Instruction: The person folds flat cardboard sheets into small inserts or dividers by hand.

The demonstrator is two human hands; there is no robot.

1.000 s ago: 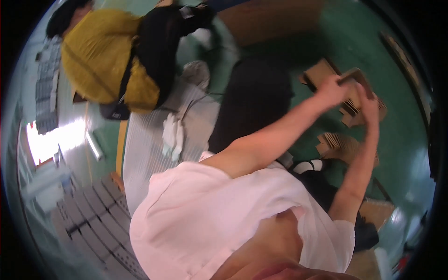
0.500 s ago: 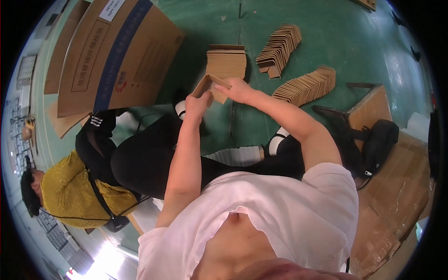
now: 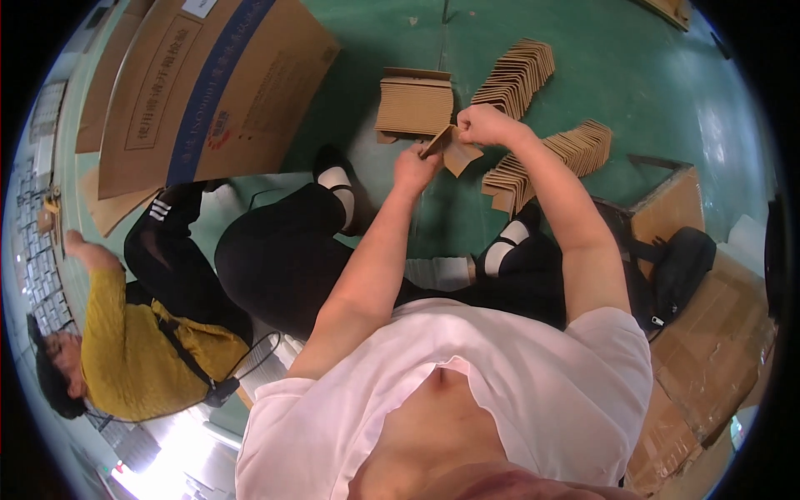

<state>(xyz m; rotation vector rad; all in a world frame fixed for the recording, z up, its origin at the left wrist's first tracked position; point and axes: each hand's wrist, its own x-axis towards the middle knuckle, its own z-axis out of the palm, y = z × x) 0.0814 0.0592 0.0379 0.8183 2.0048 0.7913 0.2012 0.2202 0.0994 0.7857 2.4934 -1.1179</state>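
Note:
A folded brown cardboard piece (image 3: 460, 155) is held above the floor between my hands, with its flaps bent at an angle. My left hand (image 3: 417, 169) is closed on its left edge. Curled at the upper right corner is my right hand (image 3: 492, 127), its fingers pinching the cardboard there. Just behind the piece lies a stack of flat-edged cardboard folds (image 3: 414, 107). A row of nested, bent cardboard pieces (image 3: 521, 75) stands beyond my right hand. Another nested row (image 3: 567, 158) runs to the right, partly hidden by my right forearm.
A large brown carton with a blue stripe (image 3: 242, 100) stands at the left. Near it sits a co-worker in a yellow top (image 3: 137, 350), one arm raised. To the right are a black bag (image 3: 679, 271) and taped cardboard (image 3: 708, 350). My shoes flank the green floor (image 3: 383, 225).
Both hands and the cardboard piece have shifted right, towards the nested rows. The piece is turned differently. The co-worker's arm has come up at the left.

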